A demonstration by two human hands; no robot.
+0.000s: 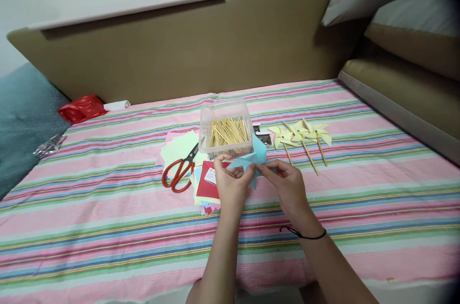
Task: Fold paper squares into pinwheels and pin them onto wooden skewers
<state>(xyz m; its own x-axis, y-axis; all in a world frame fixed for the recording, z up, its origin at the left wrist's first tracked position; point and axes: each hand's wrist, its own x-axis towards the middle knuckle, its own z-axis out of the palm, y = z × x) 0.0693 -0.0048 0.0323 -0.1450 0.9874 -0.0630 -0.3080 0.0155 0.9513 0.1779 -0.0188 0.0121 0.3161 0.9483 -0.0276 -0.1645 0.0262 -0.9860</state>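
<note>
Currently, both forearms reach in over near edge of striped cloth (108, 169), hands almost meeting nr its middle. L hand (234, 180): fingers curled, thumb + fingers pinching blue paper (259, 149), which has folded, pointed flaps. R hand (287, 186): thumb + index pinched on same paper nr its centre, other fingers bent; black cord (305, 235) round R wrist. Paper is held just on near side of clear plastic box (204, 124). Box: open-topped, approx. midway betw. cloth's L + R edges, w/ many thin wooden sticks (228, 132) at mixed angles. Yellow pinwheels (302, 132), qty 3, lie betw. box + cloth's R edge. Red plastic bag (82, 108): cloth's far L corner, contents unclear.
</note>
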